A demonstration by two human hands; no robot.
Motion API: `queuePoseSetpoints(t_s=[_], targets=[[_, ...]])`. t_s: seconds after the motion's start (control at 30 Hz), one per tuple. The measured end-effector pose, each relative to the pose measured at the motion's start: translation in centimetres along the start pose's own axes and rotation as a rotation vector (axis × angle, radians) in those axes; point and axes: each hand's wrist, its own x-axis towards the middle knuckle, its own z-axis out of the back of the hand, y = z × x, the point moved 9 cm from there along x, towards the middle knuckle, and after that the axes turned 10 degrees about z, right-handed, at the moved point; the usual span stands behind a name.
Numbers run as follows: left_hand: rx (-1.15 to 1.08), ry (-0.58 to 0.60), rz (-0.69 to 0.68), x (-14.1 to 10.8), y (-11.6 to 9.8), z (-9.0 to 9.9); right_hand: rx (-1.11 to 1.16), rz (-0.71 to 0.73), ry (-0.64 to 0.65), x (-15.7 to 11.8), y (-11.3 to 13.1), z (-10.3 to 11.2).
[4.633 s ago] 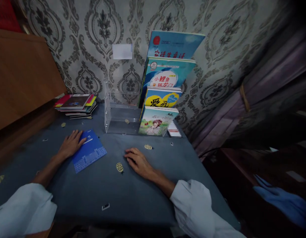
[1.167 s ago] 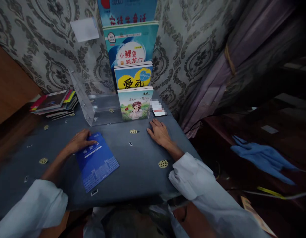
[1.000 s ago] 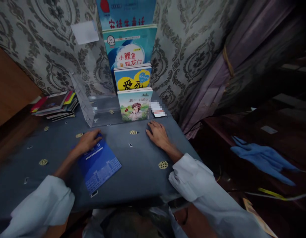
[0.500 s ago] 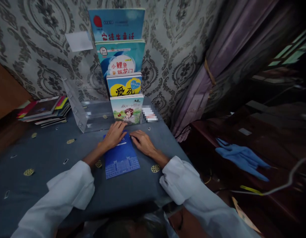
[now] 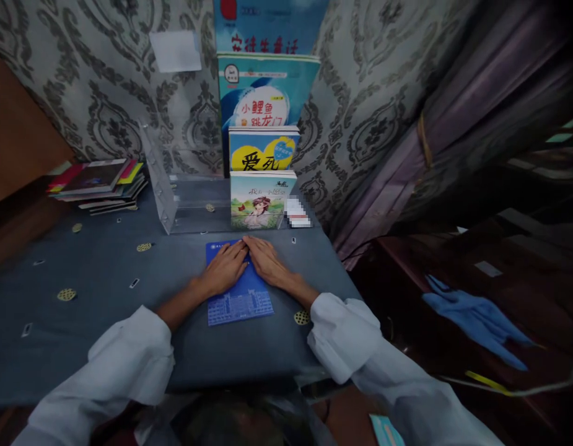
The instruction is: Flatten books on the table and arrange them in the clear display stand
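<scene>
A blue booklet point(image 5: 242, 305) with a pale building pattern along its lower part lies flat on the dark cloth. My left hand point(image 5: 225, 267) rests palm down across its upper half, fingers stretched out. Over the upper right edge lies my right hand point(image 5: 266, 260), also flat, its fingertips touching those of the left. The hands cover much of the cover. Just beyond the booklet stands a clear stepped rack point(image 5: 163, 186). Its right side holds picture books in rising tiers: a green-landscape book point(image 5: 262, 214), a yellow and blue book point(image 5: 237, 144), a teal book point(image 5: 295, 87) and a blue one point(image 5: 267, 28).
A stack of magazines point(image 5: 100, 179) sits at the table's back left. Beside the rack is a small white card point(image 5: 298, 212), partly blurred. A patterned wall and a tied curtain point(image 5: 383, 179) stand behind. Blue gloves point(image 5: 476, 316) lie on a dark surface at the right.
My hands have come together over the booklet's upper part. The left has drawn back from the rack's front, and the right has flattened its curled fingers. The camera view has shifted.
</scene>
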Motion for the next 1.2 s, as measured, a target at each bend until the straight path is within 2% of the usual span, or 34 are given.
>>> queuePoseSetpoints(t_s=[0.13, 0.43, 0.6, 0.73, 0.87, 1.07, 1.2], targets=[[0.025, 0.009, 0.008, -0.4, 0.5, -0.2, -0.034, -0.046, 0.013, 0.1, -0.8, -0.4], [0.08, 0.052, 0.184, -2.5, 5.4, 0.7, -0.045, -0.08, 0.042, 0.0, -0.3, -0.1], [0.037, 0.025, 0.211, -3.0, 6.6, 1.6, -0.073, -0.105, 0.069, 0.2, 0.2, 0.1], [0.01, 0.016, 0.225, -2.1, 7.2, 3.1, -0.129, -0.128, 0.082, 0.3, 0.8, 0.0], [0.061, 0.081, 0.249, -0.5, 8.1, 4.2, -0.18, -0.166, 0.113, 0.2, 1.3, 0.0], [-0.083, 0.187, 0.321, 2.0, 10.5, 3.9, -0.195, -0.2, 0.134, 0.3, 1.7, 0.0], [-0.142, 0.198, 0.328, 2.8, 11.4, 3.7, -0.158, -0.185, 0.096, 0.2, 1.3, -0.1]])
